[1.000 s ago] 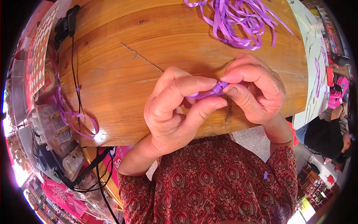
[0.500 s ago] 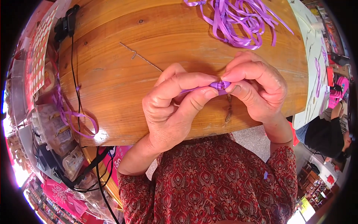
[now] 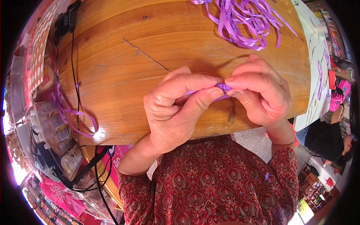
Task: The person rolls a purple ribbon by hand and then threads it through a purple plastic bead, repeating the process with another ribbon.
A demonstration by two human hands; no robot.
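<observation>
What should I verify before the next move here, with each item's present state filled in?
1. Left hand grips the purple ribbon: ok, pinched between thumb and index finger.
2. Right hand grips the same ribbon: ok, pinched close beside the left fingertips.
3. Gathered part fully visible: not ok, fingertips cover some of it.
4. Gathered part tight: cannot tell.
5. Thin twisted wire free of the left hand: cannot tell, its near end disappears behind that hand.
6. Pile of purple ribbons apart from both hands: ok, it lies farther back on the wooden table.
</observation>
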